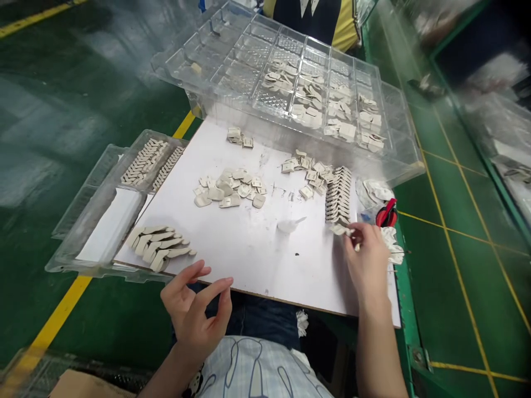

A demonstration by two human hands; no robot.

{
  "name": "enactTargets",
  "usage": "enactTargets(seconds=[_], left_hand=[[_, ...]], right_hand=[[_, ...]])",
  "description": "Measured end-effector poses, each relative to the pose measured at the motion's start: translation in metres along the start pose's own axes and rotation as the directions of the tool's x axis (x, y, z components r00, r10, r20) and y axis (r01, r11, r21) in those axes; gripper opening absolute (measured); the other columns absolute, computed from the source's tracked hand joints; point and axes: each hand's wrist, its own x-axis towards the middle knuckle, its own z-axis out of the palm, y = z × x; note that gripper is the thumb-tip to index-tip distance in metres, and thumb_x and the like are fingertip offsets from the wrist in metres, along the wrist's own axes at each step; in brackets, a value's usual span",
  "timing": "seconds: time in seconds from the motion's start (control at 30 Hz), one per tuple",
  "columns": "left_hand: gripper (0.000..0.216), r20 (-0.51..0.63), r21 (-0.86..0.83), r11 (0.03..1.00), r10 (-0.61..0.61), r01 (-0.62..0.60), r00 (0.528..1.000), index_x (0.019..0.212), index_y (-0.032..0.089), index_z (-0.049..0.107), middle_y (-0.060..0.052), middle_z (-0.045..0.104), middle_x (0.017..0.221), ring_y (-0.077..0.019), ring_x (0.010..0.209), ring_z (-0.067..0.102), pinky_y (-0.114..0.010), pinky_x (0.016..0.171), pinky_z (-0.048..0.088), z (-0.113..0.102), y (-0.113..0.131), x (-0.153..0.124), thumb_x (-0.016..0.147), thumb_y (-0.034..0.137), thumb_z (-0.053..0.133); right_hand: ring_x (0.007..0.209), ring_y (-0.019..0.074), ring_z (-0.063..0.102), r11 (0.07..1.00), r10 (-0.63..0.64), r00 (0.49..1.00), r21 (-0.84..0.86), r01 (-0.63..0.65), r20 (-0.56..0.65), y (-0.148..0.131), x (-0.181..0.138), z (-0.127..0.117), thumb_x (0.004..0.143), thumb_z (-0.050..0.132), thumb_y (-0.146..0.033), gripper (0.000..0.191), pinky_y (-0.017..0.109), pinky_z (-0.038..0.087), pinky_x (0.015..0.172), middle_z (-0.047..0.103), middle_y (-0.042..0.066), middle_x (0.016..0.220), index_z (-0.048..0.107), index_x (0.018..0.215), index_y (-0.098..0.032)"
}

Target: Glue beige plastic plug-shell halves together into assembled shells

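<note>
My right hand (367,257) is at the near end of a stacked row of small beige pieces (338,193) on the white board (249,249). Its thumb and fingers are closed on a small beige piece (340,229) that touches the row's end; the fingers partly hide it. Over the board's front edge, my left hand (199,307) hovers with nothing visible in it, fingers spread and loosely curved, index tip close to the thumb. Nearest to it is a fanned group of longer bent beige pieces (160,246).
Loose beige pieces (230,188) lie mid-board, with smaller ones (309,171) farther right. A small white-tipped bottle (288,225) stands between. Behind is a clear compartment tray (257,102); another filled tray (145,160) sits left. A red-and-black tool (386,213) lies right. Someone stands opposite.
</note>
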Motion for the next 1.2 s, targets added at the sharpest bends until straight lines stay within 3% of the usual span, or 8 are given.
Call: enactTargets(seconds=[0.13, 0.3, 0.4, 0.6, 0.77, 0.9, 1.07, 1.2], left_hand=[[0.027, 0.336, -0.399, 0.854, -0.200, 0.332, 0.920, 0.103, 0.024, 0.073, -0.004, 0.068, 0.093, -0.0155, 0.081, 0.067, -0.026, 0.071, 0.055, 0.007, 0.023, 0.011, 0.094, 0.006, 0.055], [0.055, 0.931, -0.304, 0.063, -0.194, 0.951, 0.310, 0.098, 0.015, 0.077, -0.010, 0.071, 0.086, -0.0235, 0.086, 0.066, -0.035, 0.080, 0.051, 0.033, 0.047, 0.024, 0.097, 0.062, 0.047], [0.061, 0.970, -0.206, -0.240, -0.180, 0.949, 0.165, 0.101, 0.014, 0.076, -0.009, 0.070, 0.085, -0.0250, 0.090, 0.064, -0.037, 0.085, 0.049, 0.037, 0.046, 0.024, 0.088, 0.070, 0.057], [0.051, 0.941, -0.294, -0.407, -0.279, 0.865, 0.189, 0.092, 0.017, 0.078, -0.006, 0.068, 0.085, -0.0173, 0.081, 0.059, -0.027, 0.074, 0.047, 0.029, 0.035, 0.024, 0.074, 0.064, 0.078], [0.055, 0.911, -0.304, -0.477, -0.399, 0.825, 0.105, 0.089, 0.016, 0.081, -0.004, 0.065, 0.079, -0.0126, 0.070, 0.057, -0.022, 0.063, 0.046, 0.031, 0.034, 0.029, 0.063, 0.064, 0.086], [0.059, 0.920, -0.293, -0.482, -0.376, 0.826, 0.107, 0.097, 0.015, 0.082, -0.004, 0.064, 0.078, -0.0114, 0.070, 0.056, -0.022, 0.064, 0.046, 0.038, 0.036, 0.030, 0.063, 0.062, 0.087], [0.061, 0.923, -0.311, -0.489, -0.359, 0.815, 0.138, 0.106, 0.016, 0.081, -0.004, 0.066, 0.081, -0.0093, 0.072, 0.054, -0.022, 0.071, 0.044, 0.043, 0.032, 0.026, 0.062, 0.056, 0.091], [0.057, 0.916, -0.325, -0.473, -0.373, 0.819, 0.149, 0.101, 0.016, 0.082, -0.003, 0.067, 0.081, -0.0101, 0.074, 0.055, -0.022, 0.073, 0.043, 0.045, 0.032, 0.027, 0.061, 0.056, 0.091]], right_hand=[[0.073, 0.0183, 0.058, 0.910, -0.056, 0.994, 0.406, 0.089, -0.093, -0.034, -0.038, -0.027, 0.083, 0.069, -0.017, 0.013, 0.032, 0.047, 0.066, 0.060, 0.002, 0.082, 0.062, 0.092, -0.023], [0.077, 0.0173, 0.061, 0.671, -0.455, 0.891, 0.662, 0.334, 0.011, -0.092, -0.066, -0.008, 0.084, 0.060, 0.002, 0.029, 0.031, 0.053, 0.064, 0.066, 0.004, 0.085, 0.063, 0.100, -0.022], [0.077, 0.0181, 0.056, 0.674, -0.512, 0.856, 0.585, 0.451, -0.071, -0.106, -0.063, 0.007, 0.082, 0.059, 0.004, 0.032, 0.032, 0.053, 0.064, 0.070, 0.003, 0.082, 0.063, 0.100, -0.022], [0.098, 0.0210, 0.060, 0.634, -0.657, 0.750, 0.599, 0.489, 0.083, -0.098, -0.056, -0.003, 0.088, 0.056, 0.000, 0.033, 0.036, 0.056, 0.080, 0.073, 0.009, 0.108, 0.064, 0.112, -0.020], [0.076, 0.0171, 0.057, 0.797, -0.151, 0.986, 0.599, 0.079, 0.071, -0.081, -0.031, 0.021, 0.089, 0.064, -0.019, 0.021, 0.032, 0.049, 0.066, 0.059, 0.002, 0.089, 0.062, 0.110, -0.024], [0.063, 0.0136, 0.047, 0.841, -0.023, 0.988, 0.537, -0.063, 0.151, -0.081, -0.010, 0.051, 0.083, 0.073, -0.032, 0.014, 0.031, 0.044, 0.061, 0.050, -0.002, 0.079, 0.064, 0.087, -0.021], [0.081, 0.0185, 0.063, 0.412, 0.032, 0.981, 0.892, -0.186, 0.190, -0.080, -0.012, 0.036, 0.086, 0.071, -0.042, 0.024, 0.030, 0.047, 0.063, 0.065, 0.004, 0.100, 0.062, 0.100, -0.025], [0.051, 0.0106, 0.045, 0.166, 0.135, 0.957, 0.946, -0.278, 0.257, -0.079, -0.013, 0.018, 0.078, 0.080, -0.053, 0.036, 0.022, 0.033, 0.047, 0.054, -0.006, 0.063, 0.061, 0.090, -0.024]])
